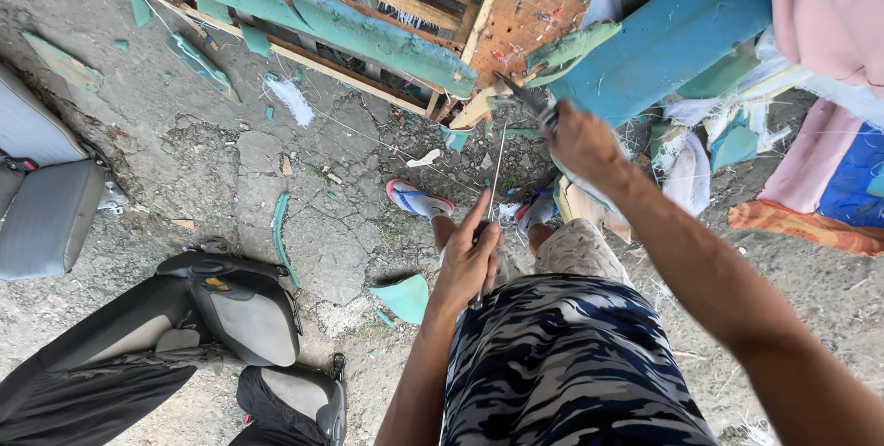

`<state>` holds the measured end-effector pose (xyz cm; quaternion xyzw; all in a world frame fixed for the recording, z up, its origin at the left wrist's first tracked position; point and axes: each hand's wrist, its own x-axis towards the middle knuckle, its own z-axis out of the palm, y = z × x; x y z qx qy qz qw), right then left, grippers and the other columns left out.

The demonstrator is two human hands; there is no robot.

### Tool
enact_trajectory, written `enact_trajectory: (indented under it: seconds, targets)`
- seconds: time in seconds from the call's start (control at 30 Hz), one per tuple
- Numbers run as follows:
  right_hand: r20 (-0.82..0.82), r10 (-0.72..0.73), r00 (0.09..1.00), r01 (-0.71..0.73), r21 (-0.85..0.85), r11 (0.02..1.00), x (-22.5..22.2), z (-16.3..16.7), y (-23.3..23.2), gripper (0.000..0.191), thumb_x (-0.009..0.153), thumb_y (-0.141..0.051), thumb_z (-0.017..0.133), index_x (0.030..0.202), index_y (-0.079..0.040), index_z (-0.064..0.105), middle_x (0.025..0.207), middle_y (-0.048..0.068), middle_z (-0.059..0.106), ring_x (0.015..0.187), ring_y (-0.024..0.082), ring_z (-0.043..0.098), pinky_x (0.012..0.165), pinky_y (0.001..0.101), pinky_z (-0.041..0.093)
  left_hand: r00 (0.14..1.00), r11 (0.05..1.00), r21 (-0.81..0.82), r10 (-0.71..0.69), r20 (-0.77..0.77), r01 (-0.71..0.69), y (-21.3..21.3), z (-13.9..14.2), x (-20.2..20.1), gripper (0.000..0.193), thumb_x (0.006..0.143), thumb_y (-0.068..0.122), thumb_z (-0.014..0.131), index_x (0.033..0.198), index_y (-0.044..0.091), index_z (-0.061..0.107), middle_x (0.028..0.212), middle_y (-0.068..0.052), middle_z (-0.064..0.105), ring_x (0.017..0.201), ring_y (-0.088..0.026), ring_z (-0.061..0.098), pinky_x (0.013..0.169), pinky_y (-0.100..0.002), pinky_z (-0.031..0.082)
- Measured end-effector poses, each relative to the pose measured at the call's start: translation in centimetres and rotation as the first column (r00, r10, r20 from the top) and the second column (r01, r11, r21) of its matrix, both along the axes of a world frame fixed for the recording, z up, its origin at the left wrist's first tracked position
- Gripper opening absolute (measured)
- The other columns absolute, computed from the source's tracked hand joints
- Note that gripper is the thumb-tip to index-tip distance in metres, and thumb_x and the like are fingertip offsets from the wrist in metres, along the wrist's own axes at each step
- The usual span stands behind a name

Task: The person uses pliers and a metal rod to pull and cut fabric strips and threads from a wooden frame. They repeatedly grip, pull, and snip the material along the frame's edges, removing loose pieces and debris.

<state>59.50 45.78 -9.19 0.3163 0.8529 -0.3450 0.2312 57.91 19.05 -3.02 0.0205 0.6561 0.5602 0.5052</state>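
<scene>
Cracked concrete (276, 188) is lying under teal scraps (405, 297). Right hand (582, 144) is gripping pliers (532, 102), probably, at the torn wooden frame (516, 13), centre top. Left hand (468, 262) is pinching a taut thread (497, 170); it could snap or cut fingers.

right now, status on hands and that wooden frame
Right hand grips a dark tool at the wooden frame. Left hand pinches a thin string. Teal scraps underfoot.

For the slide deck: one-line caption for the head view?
Right hand works pliers at a torn teal-covered wooden frame; left hand pulls a thin strand.
</scene>
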Motion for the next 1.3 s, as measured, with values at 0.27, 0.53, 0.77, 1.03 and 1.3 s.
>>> enact_trajectory:
  seconds: [0.27,0.53,0.77,1.03,1.3]
  targets:
    - [-0.301,-0.345,0.889,0.207,-0.406,0.89,0.7,3.1,3.2,0.025,0.104,-0.021,0.064,0.11,0.002,0.059,0.09,0.015,0.07,0.082,0.023,0.071,0.076,0.0363,0.059,0.984,0.974,0.146,0.163,0.071,-0.171,5.4,-1.6,1.2,0.061,0.107,0.022,0.052,0.164,0.015,0.031,0.075,0.0,0.051,0.046,-0.004,0.044,0.036,-0.024,0.039]
    - [-0.107,-0.543,0.833,0.32,-0.709,0.629,8.7,1.6,-1.7,0.026,0.1,-0.021,0.059,0.119,-0.003,0.059,0.094,0.01,0.072,0.089,0.017,0.072,0.076,0.032,0.057,0.832,0.852,0.155,0.422,0.36,-0.499,9.0,-3.8,3.4,0.033,0.11,0.033,0.048,0.136,0.012,0.049,0.072,0.002,0.047,0.047,-0.007,0.041,0.038,-0.026,0.037]
    - [0.163,-0.779,0.605,0.46,-0.871,0.175,15.9,2.8,-5.4,0.034,0.104,-0.029,0.058,0.119,0.0,0.056,0.096,0.006,0.067,0.083,0.018,0.064,0.073,0.0367,0.055,0.687,0.743,0.111,0.537,0.49,-0.66,13.3,-5.5,5.9,0.026,0.111,0.038,0.047,0.099,0.014,0.045,0.072,0.001,0.046,0.057,-0.011,0.048,0.048,-0.028,0.043]
    - [0.068,-0.918,0.391,0.489,-0.86,0.144,17.6,6.6,-5.1,0.032,0.098,-0.016,0.064,0.123,0.0,0.052,0.089,0.013,0.064,0.081,0.025,0.067,0.074,0.0388,0.058,0.84,0.831,0.227,0.42,0.343,-0.508,16.6,-7.3,6.1,0.025,0.109,0.037,0.051,0.106,0.013,0.046,0.087,-0.003,0.052,0.071,-0.014,0.054,0.067,-0.033,0.052]
    - [0.014,-0.948,0.317,0.541,-0.824,0.169,17.0,4.6,-1.9,0.018,0.099,-0.004,0.059,0.116,0.002,0.056,0.083,0.011,0.061,0.073,0.023,0.064,0.07,0.0375,0.057,0.359,0.92,-0.323,-0.386,-0.85,0.223,13.7,-5.4,-1.0,0.017,0.104,0.021,0.059,0.115,0.008,0.061,0.106,-0.01,0.062,0.096,-0.023,0.06,0.084,-0.043,0.052]
